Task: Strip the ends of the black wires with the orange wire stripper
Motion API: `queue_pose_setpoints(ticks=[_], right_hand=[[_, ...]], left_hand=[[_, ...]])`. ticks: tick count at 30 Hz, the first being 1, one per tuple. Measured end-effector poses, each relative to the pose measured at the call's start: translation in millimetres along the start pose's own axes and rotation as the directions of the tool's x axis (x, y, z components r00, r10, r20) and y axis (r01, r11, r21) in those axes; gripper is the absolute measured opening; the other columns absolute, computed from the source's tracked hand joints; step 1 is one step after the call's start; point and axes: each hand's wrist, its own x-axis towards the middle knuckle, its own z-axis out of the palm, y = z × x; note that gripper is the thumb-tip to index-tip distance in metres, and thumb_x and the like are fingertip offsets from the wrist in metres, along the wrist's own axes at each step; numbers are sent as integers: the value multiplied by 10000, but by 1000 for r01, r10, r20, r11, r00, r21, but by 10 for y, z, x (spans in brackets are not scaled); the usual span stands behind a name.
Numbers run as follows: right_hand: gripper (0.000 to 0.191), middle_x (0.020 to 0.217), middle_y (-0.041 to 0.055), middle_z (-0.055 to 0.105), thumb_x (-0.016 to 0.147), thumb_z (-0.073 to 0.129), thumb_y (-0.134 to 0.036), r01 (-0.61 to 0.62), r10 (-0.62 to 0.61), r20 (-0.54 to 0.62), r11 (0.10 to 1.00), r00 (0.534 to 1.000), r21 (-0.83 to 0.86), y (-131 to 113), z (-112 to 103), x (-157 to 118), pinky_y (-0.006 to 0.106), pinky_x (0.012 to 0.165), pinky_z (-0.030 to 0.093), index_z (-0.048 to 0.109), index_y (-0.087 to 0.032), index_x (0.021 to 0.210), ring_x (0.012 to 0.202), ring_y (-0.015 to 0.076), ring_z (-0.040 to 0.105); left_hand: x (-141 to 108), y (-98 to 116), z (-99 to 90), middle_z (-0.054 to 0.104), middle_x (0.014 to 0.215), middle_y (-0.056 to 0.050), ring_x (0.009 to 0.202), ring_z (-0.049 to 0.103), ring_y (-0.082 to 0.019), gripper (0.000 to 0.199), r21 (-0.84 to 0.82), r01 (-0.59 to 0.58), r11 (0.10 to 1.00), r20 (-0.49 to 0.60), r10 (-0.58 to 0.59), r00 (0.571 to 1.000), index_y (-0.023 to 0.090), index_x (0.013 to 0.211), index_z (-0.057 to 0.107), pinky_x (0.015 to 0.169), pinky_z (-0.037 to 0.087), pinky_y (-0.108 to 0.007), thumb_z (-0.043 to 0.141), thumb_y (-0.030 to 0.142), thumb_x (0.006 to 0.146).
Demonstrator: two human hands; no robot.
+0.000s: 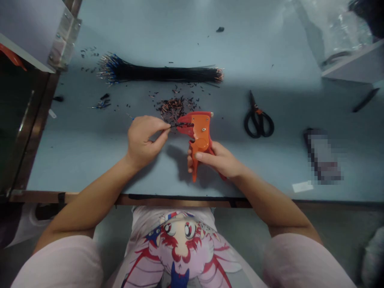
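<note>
White slip (303,187) nr front edge of table (270,176), off to R. R hand (220,158) wrapped round handles of orange stripper (201,130). L hand (147,138) pinching blk wire (175,126) btwn thumb & finger, its end btwn stripper's red jaws; can't tell if they're clamped. Scissors (259,122) R of stripper, tips pointing away. Scraps (172,107) piled just past stripper. Farther back, blk bundle (162,73) lying crosswise, blue bits at L end, copper at R.

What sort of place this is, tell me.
Probably a wiring workshop: a bundle of thin black wires lies on the pale blue tabletop near small black and copper-coloured scraps, and the right hand holds an orange-and-red wire stripper.
</note>
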Motion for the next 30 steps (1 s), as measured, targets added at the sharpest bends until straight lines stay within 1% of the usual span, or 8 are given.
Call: queue_pose_setpoints(ticks=[2, 5, 8, 12, 16, 23, 28, 30], right_hand=[[270, 772, 55, 655, 824, 674, -336, -11, 11, 9, 1000, 1000, 0, -2, 1, -9, 322, 579, 587, 547, -128, 939, 659, 182, 680], [273, 724, 38, 647, 824, 673, -359, -25, 25, -1, 1000, 1000, 1, -17, 10, -16, 308, 551, 585, 545, -133, 909, 626, 174, 675], [273, 690, 30, 642, 824, 669, -376, -23, 22, -20, 1000, 1000, -20, -39, 23, -16, 292, 526, 578, 548, -136, 875, 597, 164, 667], [281, 688, 31, 641, 823, 666, -389, -22, 22, -16, 999, 1000, -32, -50, 25, -13, 289, 519, 578, 554, -136, 871, 595, 163, 666], [273, 690, 28, 642, 827, 662, -383, -21, 21, -22, 999, 1000, -25, -41, 16, -12, 291, 520, 581, 549, -140, 876, 596, 163, 670], [281, 693, 29, 645, 819, 670, -389, -30, 30, -32, 999, 999, -17, -46, 23, -14, 295, 513, 583, 548, -141, 868, 597, 167, 671], [291, 665, 22, 630, 816, 666, -406, -41, 40, -41, 999, 998, -28, -62, 36, -19, 267, 488, 568, 547, -140, 836, 561, 152, 656], [289, 654, 18, 624, 822, 657, -409, -43, 41, -46, 998, 998, -48, -65, 43, -23, 256, 479, 559, 542, -144, 822, 544, 144, 646]], left_hand=[[1, 0, 0, 696, 773, 10, 751, 640, -144, 71, -15, -12, 1000, -1, 12, 1000, 220, 807, 642, 716, 444, -308, 617, 154, 798], [-13, -14, 7, 696, 782, 12, 765, 645, -143, 69, -17, 0, 1000, 2, 0, 1000, 226, 817, 647, 732, 448, -304, 615, 167, 800], [-34, -31, 13, 693, 789, 9, 767, 642, -148, 58, 1, 39, 999, 16, -39, 999, 228, 811, 655, 744, 456, -306, 600, 208, 810], [-48, -34, 11, 687, 797, 1, 772, 631, -159, 80, 19, 97, 995, 51, -98, 994, 246, 817, 660, 765, 467, -320, 581, 254, 825], [-47, -29, 6, 690, 793, -6, 767, 631, -163, 73, -4, 89, 996, 40, -89, 995, 245, 811, 659, 761, 470, -324, 587, 251, 823], [-39, -24, 5, 688, 787, -12, 767, 628, -160, 108, 54, 121, 991, 73, -125, 989, 230, 806, 663, 769, 466, -314, 570, 281, 825], [-20, 2, -1, 689, 782, -3, 760, 629, -153, 86, 7, 101, 995, 50, -101, 994, 234, 798, 657, 756, 473, -304, 576, 253, 823], [-10, 16, -5, 677, 747, 0, 722, 615, -144, 85, -5, 104, 995, 48, -103, 993, 225, 786, 652, 712, 475, -290, 575, 242, 818]])
